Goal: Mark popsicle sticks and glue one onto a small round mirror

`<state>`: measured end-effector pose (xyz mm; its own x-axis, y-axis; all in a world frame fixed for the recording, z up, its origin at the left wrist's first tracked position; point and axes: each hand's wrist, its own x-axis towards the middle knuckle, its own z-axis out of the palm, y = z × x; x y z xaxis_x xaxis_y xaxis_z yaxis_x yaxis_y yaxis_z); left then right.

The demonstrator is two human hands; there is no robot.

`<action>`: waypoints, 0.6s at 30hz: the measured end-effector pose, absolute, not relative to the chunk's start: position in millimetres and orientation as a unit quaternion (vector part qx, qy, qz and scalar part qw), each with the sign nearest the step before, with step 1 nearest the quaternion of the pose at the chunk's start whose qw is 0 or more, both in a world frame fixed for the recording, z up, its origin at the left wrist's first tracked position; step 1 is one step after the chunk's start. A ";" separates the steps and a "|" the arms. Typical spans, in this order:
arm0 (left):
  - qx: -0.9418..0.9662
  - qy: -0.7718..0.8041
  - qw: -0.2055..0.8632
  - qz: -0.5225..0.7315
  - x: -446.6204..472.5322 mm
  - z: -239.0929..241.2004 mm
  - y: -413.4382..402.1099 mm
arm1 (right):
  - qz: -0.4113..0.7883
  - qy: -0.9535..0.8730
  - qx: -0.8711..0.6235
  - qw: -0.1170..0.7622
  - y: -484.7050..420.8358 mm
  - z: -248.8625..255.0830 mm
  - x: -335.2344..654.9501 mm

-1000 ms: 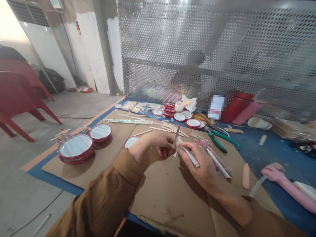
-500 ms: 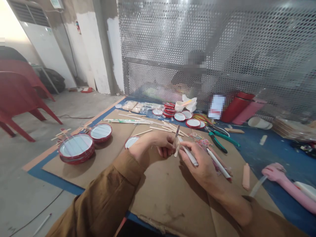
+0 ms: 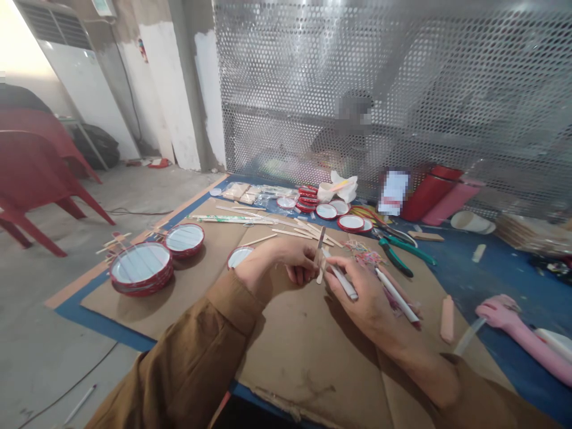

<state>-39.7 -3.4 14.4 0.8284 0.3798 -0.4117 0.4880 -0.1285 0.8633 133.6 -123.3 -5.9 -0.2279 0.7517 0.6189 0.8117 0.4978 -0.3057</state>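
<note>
My left hand is closed on a small wooden craft stick, held upright over the cardboard; its upper part looks dark. Facing it, my right hand grips a white marker pen, whose tip end points at the stick. Whether the tip touches the wood I cannot tell. Beside my right hand lies another white marker with a red end. Partly behind my left forearm is a round red-rimmed lid. Loose craft sticks are scattered beyond my hands.
Stacked red-rimmed tins with sticks attached stand at the left. Green-handled pliers, coloured rubber bands and a pink glue gun lie to the right. Behind are a phone, a red bottle and a perforated metal panel.
The whole view has shifted very slightly to the right. Both hands keep nearly the same pose, with the stick and marker still close together.
</note>
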 end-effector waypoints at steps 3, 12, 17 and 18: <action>0.752 0.292 0.590 -0.045 -39.8 16.6 -4.6 | -0.032 -0.781 -0.504 0.367 -122.7 -7.0 133.9; 0.756 0.279 0.589 -0.058 -41.3 20.0 -3.8 | 0.041 -0.762 -0.517 0.387 -135.0 5.2 129.4; 0.761 0.265 0.590 -0.050 -42.9 21.3 -4.0 | 0.134 -0.765 -0.540 0.326 -137.8 5.0 128.4; 0.761 0.261 0.592 -0.045 -43.1 21.3 -4.1 | 0.136 -0.768 -0.543 0.311 -137.5 5.3 128.5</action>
<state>-43.1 -4.1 21.3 0.8594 0.3444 -0.3779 0.4508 -0.1617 0.8779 128.5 -137.5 5.3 -0.2164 0.9189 0.3298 0.7491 0.3729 -0.5476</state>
